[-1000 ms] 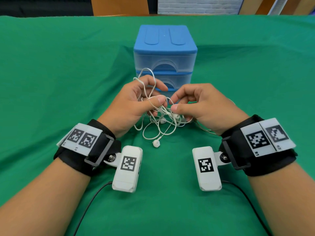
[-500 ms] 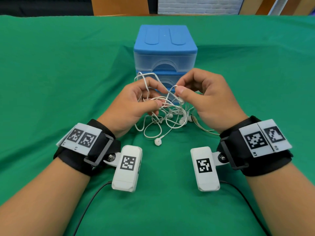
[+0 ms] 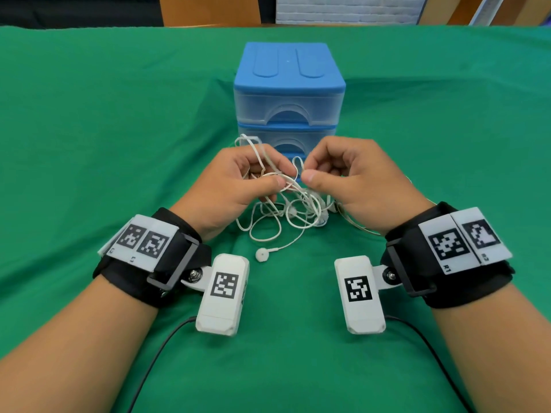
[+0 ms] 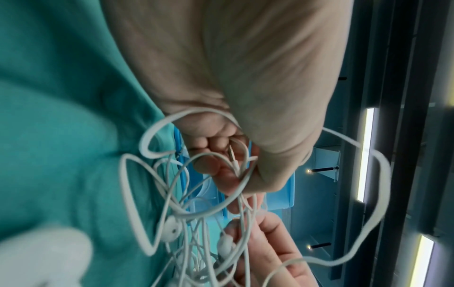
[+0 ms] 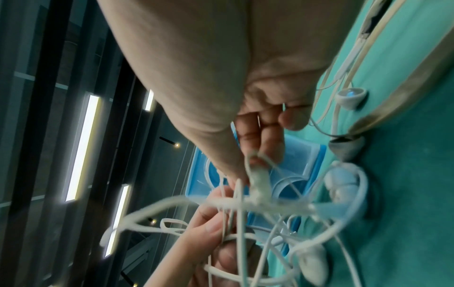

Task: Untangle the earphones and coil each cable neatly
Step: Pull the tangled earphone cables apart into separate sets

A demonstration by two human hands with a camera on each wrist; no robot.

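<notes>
A tangle of white earphone cables [image 3: 293, 210] hangs between both hands above the green cloth. My left hand [image 3: 256, 177] grips several strands in its curled fingers, with loops [image 3: 249, 143] rising above the knuckles; the left wrist view shows a jack plug [image 4: 230, 155] in that grip. My right hand [image 3: 320, 171] pinches a strand [image 5: 255, 174] between thumb and forefinger, close to the left thumb. One earbud [image 3: 262, 254] lies on the cloth below the hands, and others [image 3: 323, 217] rest under the right hand. In the right wrist view a beige cable [image 5: 383, 64] lies on the cloth.
A small blue drawer unit [image 3: 289, 87] with clear drawers stands just behind the hands. Green cloth [image 3: 104, 129] covers the table. White camera modules [image 3: 223, 293] hang from both wrist straps near the table's front, with black leads [image 3: 155, 356] trailing toward me.
My right hand has come down and toward the left hand, from in front of the drawer to a pinch beside the left thumb. The loops above the left hand have shifted.
</notes>
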